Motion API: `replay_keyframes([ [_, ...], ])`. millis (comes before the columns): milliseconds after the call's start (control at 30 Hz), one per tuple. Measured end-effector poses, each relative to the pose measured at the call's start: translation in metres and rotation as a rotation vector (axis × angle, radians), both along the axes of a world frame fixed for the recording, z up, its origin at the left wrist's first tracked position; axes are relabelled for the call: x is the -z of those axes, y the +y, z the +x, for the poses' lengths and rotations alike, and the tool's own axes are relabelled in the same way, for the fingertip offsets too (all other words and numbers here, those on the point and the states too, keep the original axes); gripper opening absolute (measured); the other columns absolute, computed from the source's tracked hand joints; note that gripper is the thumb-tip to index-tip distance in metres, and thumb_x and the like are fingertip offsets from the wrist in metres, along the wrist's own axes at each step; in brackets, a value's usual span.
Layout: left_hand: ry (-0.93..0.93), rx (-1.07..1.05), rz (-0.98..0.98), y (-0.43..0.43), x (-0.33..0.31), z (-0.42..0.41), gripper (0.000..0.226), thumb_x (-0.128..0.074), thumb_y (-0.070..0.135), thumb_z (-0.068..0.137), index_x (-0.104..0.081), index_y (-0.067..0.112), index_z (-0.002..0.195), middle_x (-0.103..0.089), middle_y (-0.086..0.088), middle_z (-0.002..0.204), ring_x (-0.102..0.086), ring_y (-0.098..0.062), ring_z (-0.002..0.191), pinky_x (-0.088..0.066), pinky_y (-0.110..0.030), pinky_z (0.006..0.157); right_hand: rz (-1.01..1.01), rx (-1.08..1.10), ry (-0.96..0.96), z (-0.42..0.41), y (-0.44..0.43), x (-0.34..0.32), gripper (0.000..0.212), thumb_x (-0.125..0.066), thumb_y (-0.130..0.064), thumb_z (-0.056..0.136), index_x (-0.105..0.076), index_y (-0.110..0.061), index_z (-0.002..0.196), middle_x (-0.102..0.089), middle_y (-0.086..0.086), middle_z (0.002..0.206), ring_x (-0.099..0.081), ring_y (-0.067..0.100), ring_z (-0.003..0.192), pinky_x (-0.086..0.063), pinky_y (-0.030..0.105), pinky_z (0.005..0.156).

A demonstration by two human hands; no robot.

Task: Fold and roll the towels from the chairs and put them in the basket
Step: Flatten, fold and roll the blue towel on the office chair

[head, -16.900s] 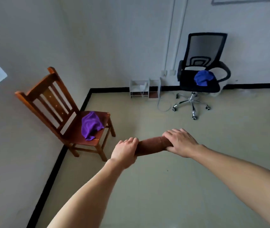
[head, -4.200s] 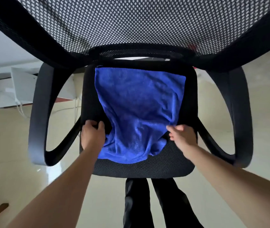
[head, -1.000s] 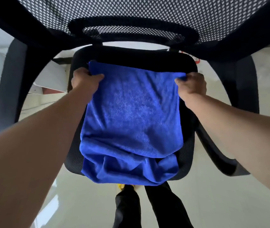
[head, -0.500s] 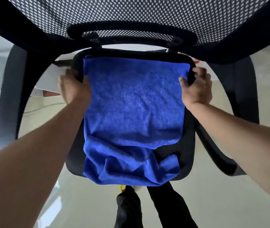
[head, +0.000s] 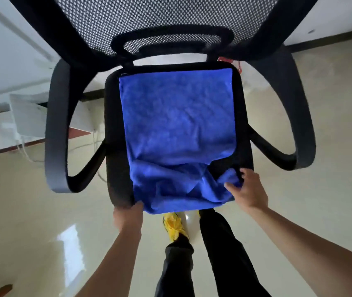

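The blue towel (head: pixel 177 129) lies spread on the seat of the black office chair (head: pixel 115 146), its long axis running from the far edge under the mesh backrest toward the person standing at the near edge. The far half lies flat and smooth. The near end is bunched into loose folds that spill just over the seat's front lip.

Both hands sit at that rumpled near end, well apart, one at each corner. The left hand (head: pixel 128 217) is at the near-left corner, fingers curled at the towel's hem where it meets the seat edge; whether it has actually pinched cloth or only presses against the seat I cannot tell. The right hand (head: pixel 248 191) is a little farther in at the near-right corner, thumb and fingers closing on a raised flap of the blue cloth.

So the whole towel stretches away from the hands, and neither hand is clearly the nearer one; each owns its own corner. My guess is that the near end gets drawn out straight or carried over toward the far edge to make a fold, and the two corners need to travel together or the fold will skew. No basket shows here. The person's dark trousers and a yellow shoe (head: pixel 174 227) stand on the glossy floor (head: pixel 310 211) below the seat.
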State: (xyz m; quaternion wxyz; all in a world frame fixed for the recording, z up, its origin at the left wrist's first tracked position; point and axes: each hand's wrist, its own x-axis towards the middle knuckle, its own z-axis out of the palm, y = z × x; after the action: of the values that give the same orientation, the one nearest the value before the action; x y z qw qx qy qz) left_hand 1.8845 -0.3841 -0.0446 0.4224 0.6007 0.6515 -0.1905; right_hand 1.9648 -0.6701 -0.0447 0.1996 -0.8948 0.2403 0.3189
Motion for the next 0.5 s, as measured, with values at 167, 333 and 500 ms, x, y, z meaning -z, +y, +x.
replay_keyframes([
  [167, -0.076, 0.028, -0.31, -0.012, -0.002, -0.015, 0.017, -0.071, 0.014, 0.083, -0.055, 0.012, 0.084, -0.056, -0.006, 0.067, -0.049, -0.018, 0.056, -0.035, -0.027, 0.051, 0.13, 0.116, 0.144, -0.028, 0.018, -0.006, 0.03, -0.066, -0.025, 0.083, -0.05, -0.016, 0.059, -0.054, 0.007, 0.067, -0.054, 0.027, 0.066, -0.036, 0.029, 0.058],
  [333, -0.205, -0.074, -0.379, 0.004, -0.016, 0.02, 0.006, -0.057, 0.013, 0.091, -0.06, 0.009, 0.086, -0.065, -0.006, 0.051, -0.063, -0.015, 0.043, -0.048, -0.022, 0.045, 0.515, 0.818, 0.243, -0.03, 0.037, -0.038, 0.016, -0.053, -0.027, 0.094, -0.059, -0.014, 0.088, -0.059, 0.007, 0.069, -0.059, 0.018, 0.057, -0.041, 0.024, 0.051],
  [500, -0.426, -0.155, -0.431, 0.029, -0.027, 0.087, 0.015, -0.053, 0.015, 0.095, -0.058, 0.015, 0.081, -0.067, -0.007, 0.069, -0.066, -0.015, 0.055, -0.052, -0.024, 0.049, 0.862, 1.078, 0.109, 0.03, 0.036, -0.053, 0.027, -0.044, -0.032, 0.099, -0.058, -0.01, 0.091, -0.064, 0.004, 0.078, -0.061, 0.014, 0.06, -0.042, 0.017, 0.045],
])
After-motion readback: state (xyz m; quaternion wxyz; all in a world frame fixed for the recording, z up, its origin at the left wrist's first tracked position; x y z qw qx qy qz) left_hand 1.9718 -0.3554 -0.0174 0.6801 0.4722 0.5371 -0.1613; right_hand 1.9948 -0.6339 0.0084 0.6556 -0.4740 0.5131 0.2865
